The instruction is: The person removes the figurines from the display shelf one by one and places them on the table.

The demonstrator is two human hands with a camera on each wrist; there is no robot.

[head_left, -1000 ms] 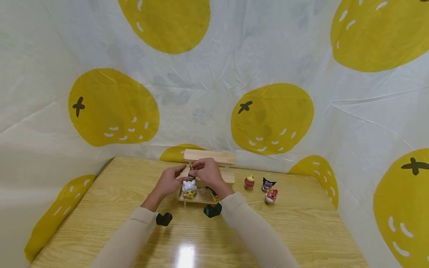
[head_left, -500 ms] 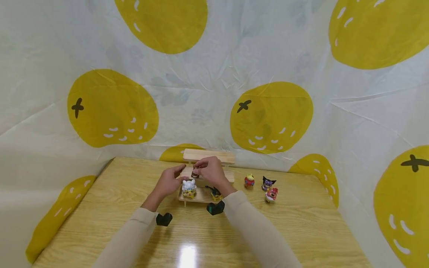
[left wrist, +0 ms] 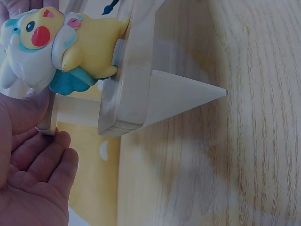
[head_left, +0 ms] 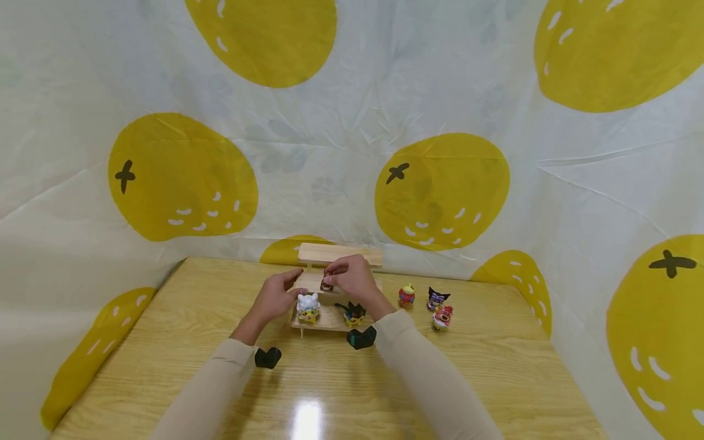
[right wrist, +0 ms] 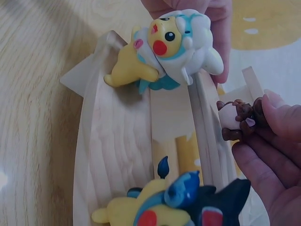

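Note:
A tiered wooden display stand (head_left: pixel 340 253) stands at the back of the table. My left hand (head_left: pixel 275 296) holds the left end of its middle tier, thumb in front and fingers behind. With thumb and fingers, my right hand (head_left: pixel 354 278) pinches a small brown figurine (right wrist: pixel 237 120) with a pale belly at the middle tier. Whether its base touches the tier cannot be told. On the bottom tier, a yellow figurine in a white hood (left wrist: pixel 89 47) stands at the left. Farther right on that tier is a yellow figurine with a black hood (head_left: pixel 354 313).
Right of the stand, on the wooden table (head_left: pixel 528 379), are a red figurine with a yellow top (head_left: pixel 407 296), a black-and-purple figurine (head_left: pixel 437 298) and a pink-red figurine (head_left: pixel 442 318). A white cloth with yellow fruit (head_left: pixel 313 159) hangs behind and at both sides.
My right hand has slid the brown figurine to the right along the middle tier, showing more of the black-hooded figurine. The left hand stays at the tier's left end.

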